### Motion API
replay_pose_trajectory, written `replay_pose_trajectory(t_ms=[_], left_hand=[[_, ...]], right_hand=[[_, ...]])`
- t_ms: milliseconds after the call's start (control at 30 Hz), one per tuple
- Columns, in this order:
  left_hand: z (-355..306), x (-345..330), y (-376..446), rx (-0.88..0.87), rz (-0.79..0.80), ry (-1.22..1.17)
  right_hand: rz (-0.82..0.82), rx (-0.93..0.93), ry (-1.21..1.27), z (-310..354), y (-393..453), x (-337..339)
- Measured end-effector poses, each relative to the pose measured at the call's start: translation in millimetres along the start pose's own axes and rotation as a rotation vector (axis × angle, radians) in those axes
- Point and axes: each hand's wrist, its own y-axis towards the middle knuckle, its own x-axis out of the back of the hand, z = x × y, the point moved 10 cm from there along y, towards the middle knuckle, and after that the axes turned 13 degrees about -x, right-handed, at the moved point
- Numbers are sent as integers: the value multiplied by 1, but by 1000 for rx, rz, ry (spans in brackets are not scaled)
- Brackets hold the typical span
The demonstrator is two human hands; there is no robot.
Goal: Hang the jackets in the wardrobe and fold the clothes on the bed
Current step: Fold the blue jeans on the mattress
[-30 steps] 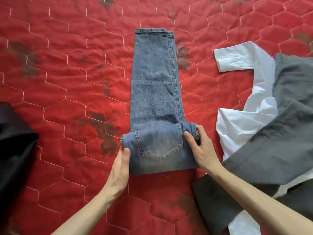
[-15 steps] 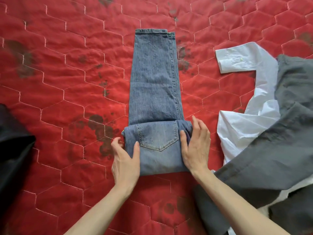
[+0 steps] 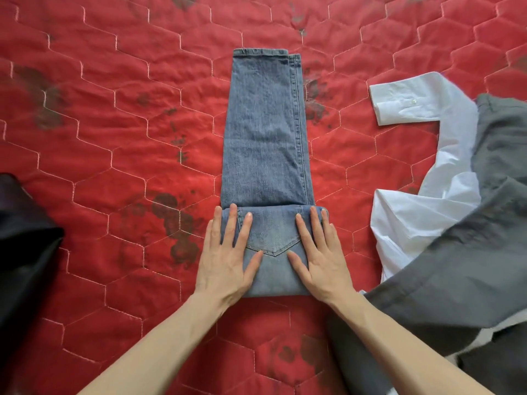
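- The pair of faded blue denim jeans (image 3: 265, 138) lies in the middle of the frame on the red quilted bedspread with hexagon stitching (image 3: 114, 138), legs stacked into one long strip running toward the top of the frame.
- The waist end, nearest the lower centre, is turned up over the legs, so a back pocket faces the camera; the fold looks about a third done, probably the first turn of a compact fold.
- The left hand (image 3: 225, 260) lies flat on the left side of the folded part, fingers straight and spread, gripping nothing; its outer fingers overhang the left edge.
- The right hand (image 3: 319, 258) mirrors it on the right side, fingers likewise straight and pressing, apparently to flatten the fold and keep its edges square.
- A crumpled white cotton shirt (image 3: 413, 218) waits at the right, its cuffed sleeve reaching toward the jeans; a dark grey garment (image 3: 470, 266) lies partly over it.
- A black garment (image 3: 22, 252) sits at the left edge, well apart from the jeans.
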Motion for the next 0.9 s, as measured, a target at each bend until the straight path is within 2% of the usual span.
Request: replay_pose_trajectory(t_ms=[67,167,267,400,533,667,767,900], left_hand=[[-5,5,-4,-59,1,3],[-21,11,-19,-261,2,42],[-29,1,-35,-366,109,79],[-31,-9,-33,-340,250,167],[-43,-5,-28,-272,250,172],[-54,11,-28,-276,246,126],[-56,24,-35,-303,237,49],[-56,37,-49,-298,323,-176]], right_hand=[[5,16,-78,0,-4,1],[-10,129,-161,2,-16,7],[32,218,-140,3,-26,9],[115,303,-222,7,-32,11],[202,342,-344,4,-37,7],[237,312,-326,5,-39,14],[231,337,-264,9,-49,30],[226,357,-151,10,-68,50]])
